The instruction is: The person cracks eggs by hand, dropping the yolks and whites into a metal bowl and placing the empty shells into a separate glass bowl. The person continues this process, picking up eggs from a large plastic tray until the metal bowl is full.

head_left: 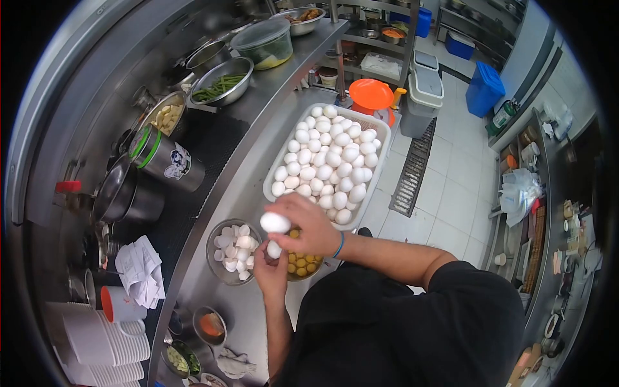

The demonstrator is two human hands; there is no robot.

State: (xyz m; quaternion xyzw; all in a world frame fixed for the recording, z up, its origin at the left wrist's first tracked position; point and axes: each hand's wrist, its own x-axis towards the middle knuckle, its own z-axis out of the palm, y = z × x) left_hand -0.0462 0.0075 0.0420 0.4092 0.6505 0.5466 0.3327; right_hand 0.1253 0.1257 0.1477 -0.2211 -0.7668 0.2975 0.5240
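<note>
One smooth, glossy white egg (275, 222), rounded and unbroken where visible, is gripped by the right hand (312, 226); a second white egg (274, 249) sits in the left hand's (271, 272) fingers just below, near a bowl (211, 258) of broken shells (244, 243) on the counter (248, 309)

On the steel shelf (300, 55) we see long green beans (220, 88) in a steel bowl (240, 92), beside a clear lidded tub (265, 46). A steel canister with a green band (153, 157) lies tilted on a black mat (222, 145). We also find crumpled white papers (138, 267) near stacked white containers (106, 337), and a blue bin (485, 89) on the tiled floor (448, 187).
</note>
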